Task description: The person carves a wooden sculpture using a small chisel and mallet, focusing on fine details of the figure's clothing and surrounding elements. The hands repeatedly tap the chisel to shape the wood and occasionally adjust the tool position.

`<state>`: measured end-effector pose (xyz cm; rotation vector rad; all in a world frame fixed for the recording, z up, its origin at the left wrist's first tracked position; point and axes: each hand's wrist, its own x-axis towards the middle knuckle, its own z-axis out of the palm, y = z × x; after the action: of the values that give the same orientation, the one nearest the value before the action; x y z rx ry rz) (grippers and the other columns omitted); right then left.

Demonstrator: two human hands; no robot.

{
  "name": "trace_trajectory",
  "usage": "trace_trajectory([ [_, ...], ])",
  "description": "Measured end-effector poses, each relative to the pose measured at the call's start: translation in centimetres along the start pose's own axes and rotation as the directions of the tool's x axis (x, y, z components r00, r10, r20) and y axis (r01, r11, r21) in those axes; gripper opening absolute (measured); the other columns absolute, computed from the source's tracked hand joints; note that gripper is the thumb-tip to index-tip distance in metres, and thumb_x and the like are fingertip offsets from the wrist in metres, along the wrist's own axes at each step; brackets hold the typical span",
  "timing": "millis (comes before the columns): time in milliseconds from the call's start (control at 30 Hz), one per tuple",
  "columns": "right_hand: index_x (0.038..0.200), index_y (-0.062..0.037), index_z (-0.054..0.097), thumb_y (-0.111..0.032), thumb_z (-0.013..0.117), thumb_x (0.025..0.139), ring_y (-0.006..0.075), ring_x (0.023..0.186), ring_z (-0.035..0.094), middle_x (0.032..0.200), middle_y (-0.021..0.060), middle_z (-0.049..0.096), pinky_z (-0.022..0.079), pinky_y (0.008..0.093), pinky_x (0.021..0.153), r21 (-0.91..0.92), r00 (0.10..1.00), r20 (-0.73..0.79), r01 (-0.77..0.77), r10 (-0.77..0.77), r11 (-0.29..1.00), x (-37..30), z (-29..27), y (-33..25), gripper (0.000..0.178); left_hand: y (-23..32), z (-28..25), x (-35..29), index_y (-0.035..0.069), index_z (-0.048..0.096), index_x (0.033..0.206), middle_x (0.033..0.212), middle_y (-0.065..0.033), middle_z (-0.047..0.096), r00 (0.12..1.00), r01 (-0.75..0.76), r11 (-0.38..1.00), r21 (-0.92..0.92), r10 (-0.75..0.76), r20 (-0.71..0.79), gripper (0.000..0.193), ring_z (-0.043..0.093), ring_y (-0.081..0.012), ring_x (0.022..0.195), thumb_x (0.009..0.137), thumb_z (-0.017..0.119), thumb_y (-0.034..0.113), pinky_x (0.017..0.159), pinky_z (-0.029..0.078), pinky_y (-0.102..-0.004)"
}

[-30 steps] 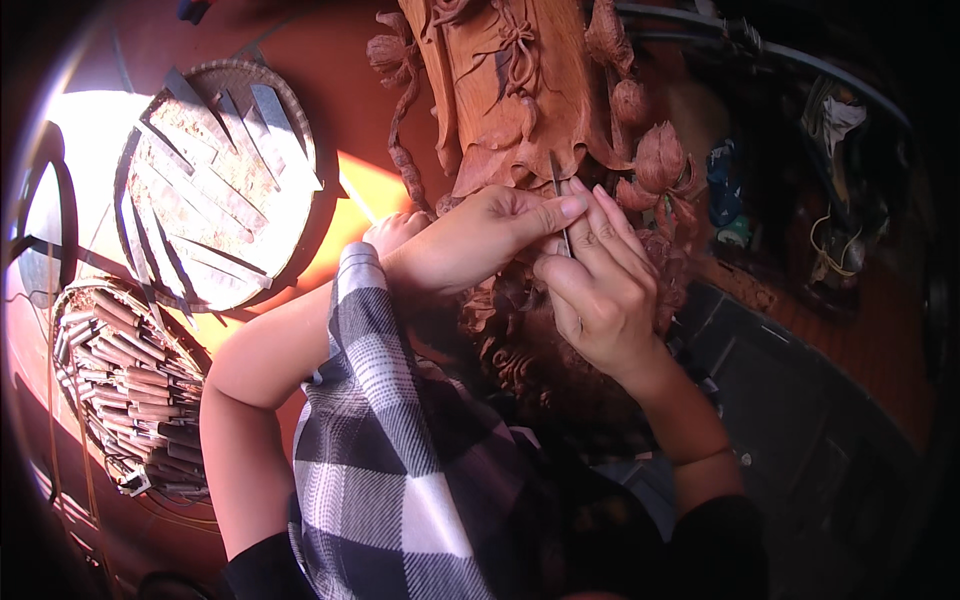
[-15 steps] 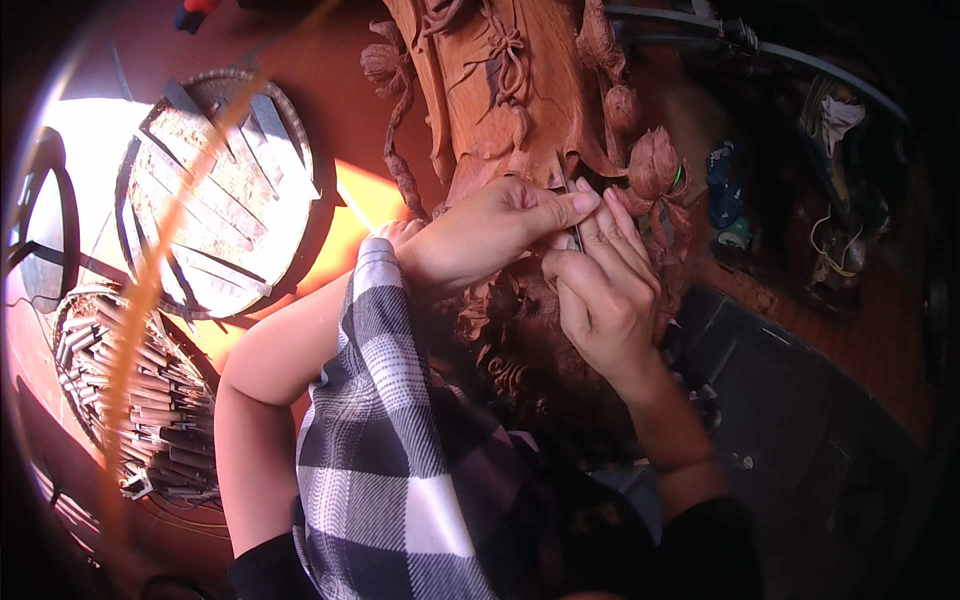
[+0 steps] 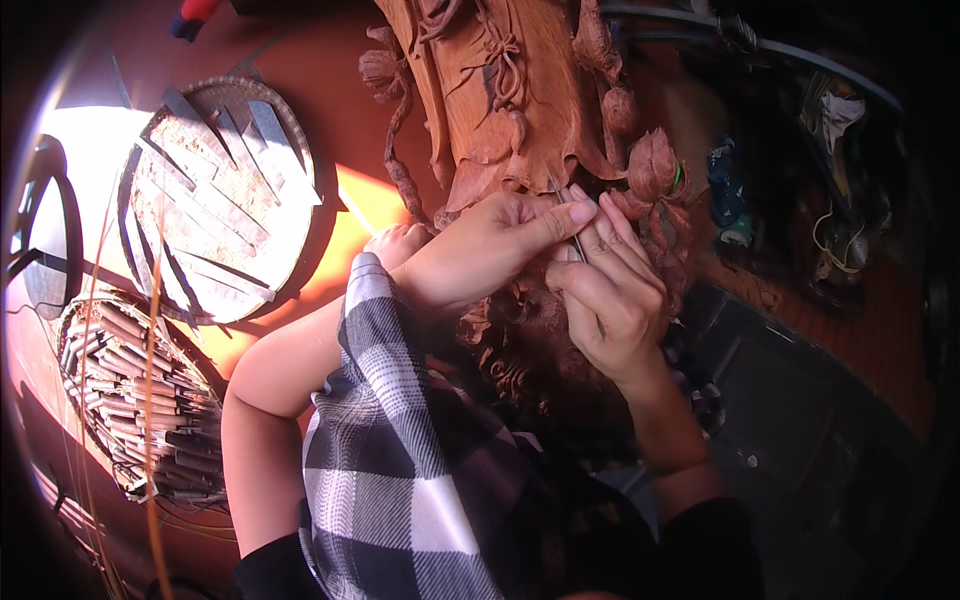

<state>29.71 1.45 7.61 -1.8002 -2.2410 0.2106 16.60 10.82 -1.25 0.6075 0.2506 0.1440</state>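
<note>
A large reddish-brown wood carving (image 3: 510, 130) with raised vines, pods and buds extends from the top of the view down beneath my hands. My left hand (image 3: 505, 240) rests over it, thumb and forefinger pinched on a slim metal carving tool (image 3: 572, 222). Bent fingers of my right hand (image 3: 615, 300) close round the same tool from the right, its thin tip pointing up at the carved edge. The tool's lower end is hidden in my right hand. A carved lotus-like bud (image 3: 653, 168) stands just right of my fingertips.
Left, a round woven tray (image 3: 292, 110) bears several flat metal blades. Below it, a basket (image 3: 70, 335) is packed with wooden-handled tools. A black-and-white checked cloth (image 3: 390, 440) drapes beside my left arm. Thin orange strands (image 3: 152, 400) cross the left foreground. A dark bin-like object (image 3: 790, 400) lies right.
My hands keep their grip, with the tool and fingers shifted slightly against the carving. The view has moved a little, and the blurred orange strand at left now appears as thinner strands.
</note>
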Motion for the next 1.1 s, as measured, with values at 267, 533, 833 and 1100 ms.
trace_trajectory([
  [267,0.078,-0.0046,0.062,-0.002,0.063,0.083,0.0401,0.121,0.059,0.12,0.028,0.064,0.044,0.0528,0.107,0.09,0.999,0.032,0.0,-0.003,0.996,0.0,-0.3,0.0,0.006,-0.3,0.5,-0.7,0.003,0.065,0.106,0.084,0.0028,0.063,1.0,0.012,1.0,0.022,-0.011,-0.023,0.042,0.053,-0.0023,0.075,0.105,0.049,0.042,0.066,0.042,-0.0188],
  [533,0.08,-0.0041,0.065,-0.001,0.066,0.08,0.0401,0.12,0.06,0.118,0.0266,0.065,0.045,0.0528,0.106,0.121,0.999,0.039,-0.01,0.006,0.993,-0.2,-0.5,0.1,0.003,0.1,0.5,-0.8,-0.001,0.063,0.117,0.094,-0.0006,0.066,1.0,-0.009,1.0,-0.001,0.009,0.016,0.043,0.058,-0.0064,0.085,0.106,0.049,0.039,0.076,0.046,-0.0221],
  [833,0.082,-0.0021,0.066,-0.002,0.066,0.078,0.0385,0.121,0.06,0.122,0.0266,0.063,0.045,0.0518,0.107,0.097,0.996,0.053,-0.07,0.065,0.993,0.5,-0.9,-0.1,0.004,-0.4,0.2,-0.7,-0.001,0.061,0.12,0.104,-0.0036,0.068,1.0,0.007,0.993,-0.116,-0.006,0.011,0.045,0.062,-0.0082,0.093,0.106,0.048,0.04,0.083,0.049,-0.0238],
  [1100,0.074,0.0002,0.065,0.003,0.067,0.078,0.0419,0.118,0.062,0.124,0.0292,0.063,0.046,0.0516,0.105,0.089,0.995,0.059,-0.082,0.077,0.993,0.5,-1.0,-0.3,0.006,-0.5,0.4,-0.7,0.002,0.064,0.11,0.093,-0.0033,0.067,1.0,-0.012,0.992,-0.128,0.012,0.004,0.045,0.06,-0.0081,0.082,0.104,0.05,0.043,0.069,0.048,-0.0219],
])
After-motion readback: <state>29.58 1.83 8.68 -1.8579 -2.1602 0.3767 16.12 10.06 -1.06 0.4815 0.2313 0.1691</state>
